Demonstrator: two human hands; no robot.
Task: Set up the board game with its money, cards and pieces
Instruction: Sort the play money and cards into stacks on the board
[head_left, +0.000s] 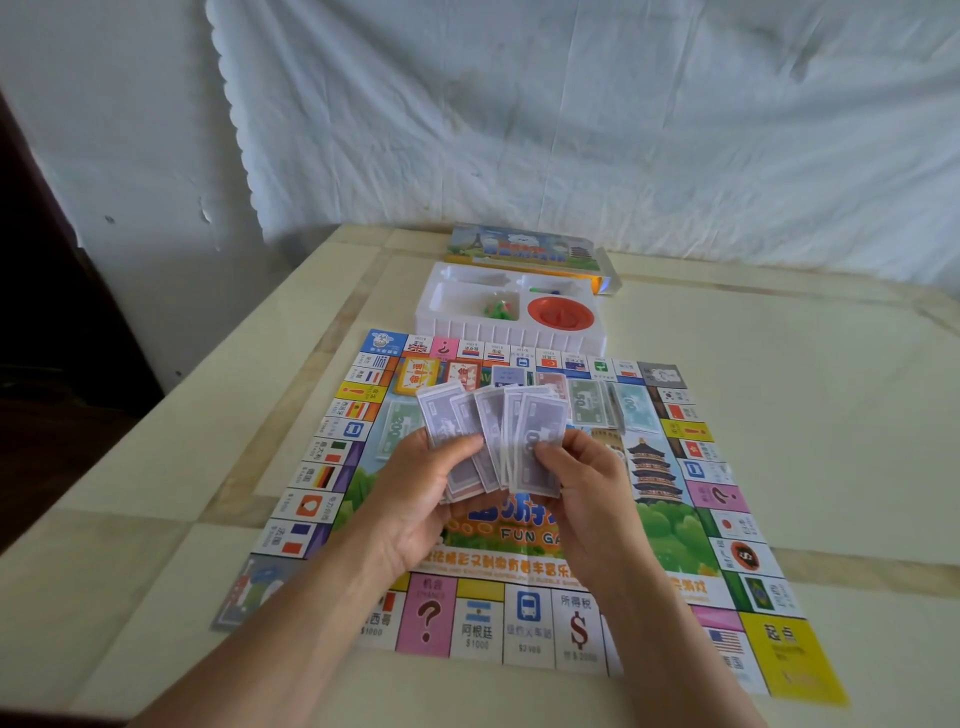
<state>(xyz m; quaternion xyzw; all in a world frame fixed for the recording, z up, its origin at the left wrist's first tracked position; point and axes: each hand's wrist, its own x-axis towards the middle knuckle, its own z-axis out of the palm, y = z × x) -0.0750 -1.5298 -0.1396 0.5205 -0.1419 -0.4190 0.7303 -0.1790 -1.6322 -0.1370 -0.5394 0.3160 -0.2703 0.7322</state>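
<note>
White cloth hangs behind the pale table (779, 415) I'm working at. Both my left hand (415, 499) and right hand (587, 483) are closed on a fan of purple bills (498, 441), spread so I can count or sort them, I think. Below lies the board (519, 613); green bills (608, 405) and cards (415, 376) sit along its far edge. Beyond that edge, touching it, the white tray (519, 332) holds the pieces (136, 309), not yet out.
</note>
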